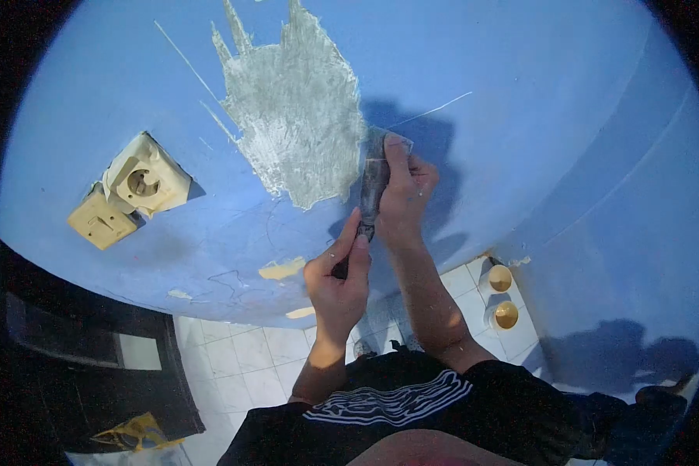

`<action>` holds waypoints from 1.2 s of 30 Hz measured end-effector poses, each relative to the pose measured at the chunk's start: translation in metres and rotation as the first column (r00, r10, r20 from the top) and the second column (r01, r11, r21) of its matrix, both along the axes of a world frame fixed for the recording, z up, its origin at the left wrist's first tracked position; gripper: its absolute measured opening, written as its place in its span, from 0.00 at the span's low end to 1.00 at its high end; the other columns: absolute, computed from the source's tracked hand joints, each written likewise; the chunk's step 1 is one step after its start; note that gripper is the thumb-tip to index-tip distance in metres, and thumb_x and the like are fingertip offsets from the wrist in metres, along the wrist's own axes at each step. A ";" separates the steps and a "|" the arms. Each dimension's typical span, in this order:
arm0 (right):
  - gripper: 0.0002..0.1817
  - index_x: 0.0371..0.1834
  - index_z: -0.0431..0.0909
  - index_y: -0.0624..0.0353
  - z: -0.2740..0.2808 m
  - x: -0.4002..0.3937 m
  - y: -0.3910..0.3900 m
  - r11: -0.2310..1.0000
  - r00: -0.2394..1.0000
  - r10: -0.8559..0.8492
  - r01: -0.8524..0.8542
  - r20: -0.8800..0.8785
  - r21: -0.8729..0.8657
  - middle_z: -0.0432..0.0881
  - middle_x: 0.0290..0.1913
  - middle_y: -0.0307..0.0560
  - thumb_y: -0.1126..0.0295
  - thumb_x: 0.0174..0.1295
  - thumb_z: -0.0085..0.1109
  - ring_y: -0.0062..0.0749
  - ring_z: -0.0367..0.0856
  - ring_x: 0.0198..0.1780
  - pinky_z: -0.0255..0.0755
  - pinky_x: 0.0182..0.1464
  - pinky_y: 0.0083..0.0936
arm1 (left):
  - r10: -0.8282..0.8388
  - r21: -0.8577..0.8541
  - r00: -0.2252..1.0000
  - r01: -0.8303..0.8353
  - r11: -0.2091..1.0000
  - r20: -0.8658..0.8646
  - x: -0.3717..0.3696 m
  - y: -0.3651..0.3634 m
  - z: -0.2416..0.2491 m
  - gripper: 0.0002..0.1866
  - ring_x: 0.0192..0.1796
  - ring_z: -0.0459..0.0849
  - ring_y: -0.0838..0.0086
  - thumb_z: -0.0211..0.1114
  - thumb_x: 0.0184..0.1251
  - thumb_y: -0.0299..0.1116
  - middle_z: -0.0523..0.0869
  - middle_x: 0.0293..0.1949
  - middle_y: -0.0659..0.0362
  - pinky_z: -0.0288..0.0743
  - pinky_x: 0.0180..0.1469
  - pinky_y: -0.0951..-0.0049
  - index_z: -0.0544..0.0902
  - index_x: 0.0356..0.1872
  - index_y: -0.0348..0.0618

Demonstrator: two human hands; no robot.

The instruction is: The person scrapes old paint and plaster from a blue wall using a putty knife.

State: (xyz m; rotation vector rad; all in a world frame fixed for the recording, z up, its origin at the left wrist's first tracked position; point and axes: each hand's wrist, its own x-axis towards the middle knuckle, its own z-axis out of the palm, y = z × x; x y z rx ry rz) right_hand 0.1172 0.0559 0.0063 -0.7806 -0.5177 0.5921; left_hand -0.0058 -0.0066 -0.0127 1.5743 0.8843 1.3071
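My right hand (402,190) is wrapped round the dark handle of a scraper (373,182), its blade end up against the blue wall (505,93). Lower down, my left hand (340,283) has its fingers closed on the bottom end of the same tool. Just left of the scraper is a large grey patch (295,116) with ragged edges, where the blue paint is gone. Thin scratch lines run beside it. Small cream bare spots (282,269) show near my left hand.
A loose wall socket (147,180) and a switch plate (101,220) stick out at the left. Two round containers (499,278) stand on the tiled floor (248,351). Dark furniture (93,365) with a yellow item (136,432) is at the lower left.
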 end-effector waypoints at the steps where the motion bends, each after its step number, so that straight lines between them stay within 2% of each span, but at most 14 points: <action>1: 0.20 0.20 0.80 0.56 0.002 0.000 -0.001 1.000 1.000 -0.004 0.004 -0.030 0.004 0.75 0.20 0.30 0.58 0.69 0.62 0.13 0.67 0.20 0.59 0.22 0.20 | -0.019 -0.018 1.000 0.019 1.000 0.009 0.000 -0.001 0.000 0.19 0.26 0.68 0.88 0.61 0.71 0.23 0.75 0.23 0.69 0.63 0.28 0.85 0.81 0.62 0.40; 2: 0.20 0.20 0.80 0.56 -0.004 -0.002 -0.002 1.000 1.000 0.001 -0.001 -0.028 0.002 0.75 0.20 0.30 0.58 0.69 0.62 0.13 0.67 0.20 0.59 0.22 0.20 | -0.014 -0.020 1.000 0.014 1.000 0.010 -0.004 -0.003 -0.001 0.19 0.26 0.68 0.88 0.61 0.71 0.23 0.75 0.23 0.69 0.63 0.28 0.85 0.81 0.62 0.40; 4: 0.20 0.20 0.81 0.57 -0.018 -0.002 0.000 0.996 0.986 -0.049 0.060 0.161 -0.063 0.76 0.20 0.31 0.58 0.69 0.62 0.13 0.67 0.21 0.59 0.23 0.20 | -0.018 -0.015 1.000 0.018 1.000 0.002 -0.010 -0.004 -0.004 0.19 0.27 0.69 0.88 0.61 0.71 0.23 0.76 0.24 0.69 0.64 0.29 0.86 0.81 0.62 0.39; 7: 0.19 0.21 0.81 0.58 -0.001 0.000 0.000 0.990 0.984 -0.129 0.135 0.122 -0.048 0.76 0.21 0.31 0.59 0.69 0.61 0.13 0.66 0.21 0.59 0.23 0.20 | -0.018 -0.045 1.000 0.018 0.999 -0.011 0.002 0.009 -0.001 0.18 0.27 0.69 0.88 0.61 0.72 0.24 0.76 0.24 0.70 0.64 0.29 0.86 0.81 0.62 0.39; 12: 0.20 0.20 0.80 0.58 -0.001 -0.005 -0.009 0.998 0.995 -0.046 0.050 0.085 -0.037 0.75 0.20 0.30 0.59 0.69 0.61 0.13 0.65 0.22 0.58 0.24 0.20 | -0.022 -0.054 1.000 0.022 0.998 0.009 -0.004 -0.002 -0.005 0.19 0.28 0.69 0.89 0.61 0.72 0.24 0.76 0.25 0.70 0.64 0.30 0.85 0.81 0.62 0.40; 17: 0.20 0.20 0.80 0.58 0.003 -0.001 0.002 0.992 0.988 -0.122 0.123 0.091 -0.009 0.74 0.21 0.29 0.58 0.69 0.61 0.12 0.65 0.22 0.57 0.24 0.20 | -0.002 0.023 0.999 0.003 1.000 -0.048 0.005 0.010 -0.006 0.19 0.28 0.69 0.88 0.61 0.72 0.24 0.76 0.25 0.70 0.65 0.30 0.84 0.80 0.63 0.39; 19: 0.20 0.20 0.80 0.58 -0.001 0.000 -0.003 0.999 0.998 -0.031 0.032 0.052 -0.006 0.74 0.21 0.29 0.58 0.69 0.62 0.12 0.65 0.22 0.57 0.24 0.20 | 0.021 0.099 0.999 -0.019 0.995 -0.026 0.006 0.004 -0.009 0.19 0.20 0.67 0.88 0.60 0.74 0.25 0.74 0.20 0.69 0.60 0.21 0.85 0.79 0.63 0.36; 23: 0.23 0.17 0.77 0.59 -0.007 -0.007 0.004 0.996 0.994 -0.084 0.083 0.070 0.020 0.73 0.19 0.27 0.59 0.71 0.60 0.12 0.64 0.22 0.56 0.22 0.20 | 0.066 0.093 0.993 -0.057 0.994 -0.099 -0.002 0.004 -0.007 0.19 0.19 0.67 0.88 0.60 0.74 0.25 0.74 0.20 0.69 0.59 0.21 0.85 0.79 0.63 0.36; 26: 0.24 0.16 0.75 0.59 0.000 0.001 0.000 0.989 0.978 -0.149 0.150 0.149 0.007 0.72 0.19 0.27 0.59 0.70 0.60 0.12 0.63 0.22 0.55 0.22 0.21 | 0.013 0.064 0.999 -0.011 0.998 -0.033 0.003 0.005 -0.004 0.18 0.20 0.67 0.88 0.60 0.74 0.26 0.75 0.20 0.69 0.60 0.21 0.85 0.79 0.63 0.36; 28: 0.23 0.17 0.75 0.58 -0.004 0.002 0.004 0.997 0.993 -0.074 0.070 0.087 0.043 0.72 0.19 0.27 0.59 0.71 0.60 0.11 0.63 0.22 0.55 0.22 0.21 | 0.005 -0.037 1.000 -0.005 0.999 -0.002 0.001 0.005 -0.006 0.19 0.27 0.68 0.88 0.61 0.72 0.23 0.77 0.25 0.70 0.63 0.30 0.86 0.80 0.62 0.38; 29: 0.23 0.17 0.75 0.58 -0.008 -0.001 0.002 0.997 0.994 -0.067 0.064 0.090 0.035 0.72 0.19 0.27 0.59 0.71 0.60 0.11 0.63 0.22 0.55 0.22 0.21 | 0.011 -0.046 1.000 -0.011 0.999 0.000 -0.002 0.000 -0.006 0.19 0.27 0.68 0.88 0.61 0.72 0.23 0.77 0.25 0.70 0.63 0.30 0.86 0.80 0.62 0.38; 31: 0.19 0.22 0.81 0.59 -0.010 -0.007 0.005 0.997 0.996 -0.059 0.055 0.073 0.060 0.75 0.21 0.28 0.60 0.69 0.61 0.12 0.66 0.22 0.58 0.25 0.19 | 0.011 -0.077 1.000 -0.011 0.997 -0.001 -0.007 0.001 0.000 0.19 0.27 0.67 0.88 0.61 0.72 0.23 0.75 0.25 0.71 0.62 0.30 0.86 0.80 0.62 0.37; 34: 0.19 0.23 0.81 0.60 -0.002 0.007 0.008 0.994 0.990 -0.113 0.113 0.084 0.011 0.75 0.21 0.29 0.59 0.69 0.61 0.12 0.67 0.24 0.60 0.26 0.20 | -0.026 0.008 0.999 0.027 1.000 -0.026 0.004 0.018 0.000 0.18 0.27 0.67 0.88 0.61 0.72 0.23 0.74 0.25 0.72 0.61 0.30 0.86 0.81 0.62 0.38; 36: 0.20 0.22 0.81 0.59 0.007 0.007 0.000 0.997 0.995 -0.079 0.079 0.063 -0.005 0.74 0.21 0.29 0.59 0.69 0.62 0.12 0.66 0.24 0.60 0.26 0.20 | -0.028 0.011 1.000 0.028 1.000 -0.009 0.007 0.009 0.006 0.18 0.27 0.68 0.88 0.60 0.72 0.23 0.74 0.25 0.71 0.61 0.30 0.86 0.80 0.62 0.38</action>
